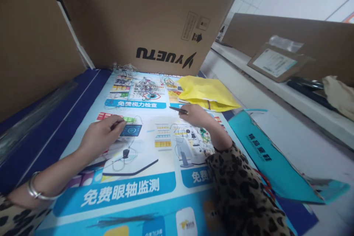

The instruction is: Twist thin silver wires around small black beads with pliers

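My left hand (103, 132) is above the printed poster sheet (163, 158), its thumb and fingers pinched together. Whatever lies in that pinch is too small or hidden to make out; a thin wire-like loop shows just beside the fingertips. My right hand (196, 114) is closed around a slim dark pointed tool (178, 110), whose tip points left toward the other hand. Beyond the hands lies a tangle of thin wire pieces (148, 85). More fine wire pieces (203, 134) are scattered below my right wrist. Close to me rests a bundle of thin dark strands (124, 220).
A yellow bag (208, 90) lies at the back right of the sheet. Large cardboard panels (138, 14) stand behind and to the left. On the right are a torn teal box (257, 155) and a white ledge (265, 81) bearing a labelled packet (273, 62).
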A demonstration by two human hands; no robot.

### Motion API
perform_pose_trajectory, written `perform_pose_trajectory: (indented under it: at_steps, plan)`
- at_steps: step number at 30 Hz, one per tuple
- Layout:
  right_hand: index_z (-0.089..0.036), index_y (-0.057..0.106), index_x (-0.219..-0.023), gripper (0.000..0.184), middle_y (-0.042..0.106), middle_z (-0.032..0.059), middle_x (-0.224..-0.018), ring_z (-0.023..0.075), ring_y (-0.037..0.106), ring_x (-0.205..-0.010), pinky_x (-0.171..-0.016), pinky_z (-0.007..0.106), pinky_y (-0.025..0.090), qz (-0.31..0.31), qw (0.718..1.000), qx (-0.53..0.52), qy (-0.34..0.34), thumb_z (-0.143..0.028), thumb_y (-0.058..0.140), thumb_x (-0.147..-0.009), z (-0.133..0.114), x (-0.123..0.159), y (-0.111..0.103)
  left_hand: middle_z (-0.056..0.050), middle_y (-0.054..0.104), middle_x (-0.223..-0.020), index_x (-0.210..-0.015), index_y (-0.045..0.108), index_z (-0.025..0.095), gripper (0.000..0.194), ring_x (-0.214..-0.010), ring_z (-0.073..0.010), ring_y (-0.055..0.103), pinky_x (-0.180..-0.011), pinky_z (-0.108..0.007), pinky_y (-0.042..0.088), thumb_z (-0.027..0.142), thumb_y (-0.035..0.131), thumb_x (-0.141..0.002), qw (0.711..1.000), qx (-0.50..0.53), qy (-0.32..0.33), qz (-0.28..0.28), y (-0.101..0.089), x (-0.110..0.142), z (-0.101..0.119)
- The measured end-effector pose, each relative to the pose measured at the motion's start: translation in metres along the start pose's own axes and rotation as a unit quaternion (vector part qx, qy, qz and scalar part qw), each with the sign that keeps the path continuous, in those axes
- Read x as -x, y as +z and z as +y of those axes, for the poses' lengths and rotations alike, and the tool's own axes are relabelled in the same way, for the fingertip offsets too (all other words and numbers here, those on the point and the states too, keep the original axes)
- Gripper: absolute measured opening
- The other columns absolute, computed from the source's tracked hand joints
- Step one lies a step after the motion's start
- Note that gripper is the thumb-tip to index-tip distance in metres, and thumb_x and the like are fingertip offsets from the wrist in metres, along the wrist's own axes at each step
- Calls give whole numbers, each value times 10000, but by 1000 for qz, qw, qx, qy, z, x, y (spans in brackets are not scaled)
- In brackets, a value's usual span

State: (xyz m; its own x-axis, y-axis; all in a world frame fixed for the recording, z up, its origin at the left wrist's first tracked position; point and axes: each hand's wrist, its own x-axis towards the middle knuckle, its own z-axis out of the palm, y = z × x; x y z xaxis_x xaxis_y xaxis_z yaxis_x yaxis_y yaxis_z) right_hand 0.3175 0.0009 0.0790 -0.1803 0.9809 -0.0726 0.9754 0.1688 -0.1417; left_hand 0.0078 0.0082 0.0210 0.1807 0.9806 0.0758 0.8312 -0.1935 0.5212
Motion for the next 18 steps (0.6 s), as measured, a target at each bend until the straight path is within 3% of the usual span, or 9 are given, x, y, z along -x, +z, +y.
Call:
perform_pose_trajectory:
  at_steps: [6,9,13,18]
  plan:
    - [-174,616,-806,135,647,20,-793,130,545,-712,-619,247,337,128,989,-68,17,-229,497,-775,5,36,-57,15,686,-936,-993,618,228,387,-832,-173,637,-680,-217,420,488,427,-779,1000,9,8,7,-1,7,-3]
    - [-163,617,-775,125,632,6,-747,109,530,-671,-610,239,338,153,985,-81,14,-211,501,-772,0,50,-78,16,684,-958,-972,623,237,406,-864,-191,640,-708,-236,426,501,399,-760,1000,-12,10,17,-1,8,-1]
    - [-159,640,-795,140,639,14,-768,109,527,-677,-606,238,325,96,995,-18,34,-205,513,-757,0,65,-83,14,686,-947,-965,622,247,468,-839,-213,643,-731,-274,440,545,351,-725,1000,-27,-4,11,-4,9,4]
    - [-184,637,-800,158,635,31,-752,125,504,-658,-568,248,291,-58,992,58,97,-245,493,-775,23,101,-52,4,672,-1008,-946,619,261,502,-914,-264,624,-767,-342,444,592,332,-701,999,-29,8,12,0,9,-5]
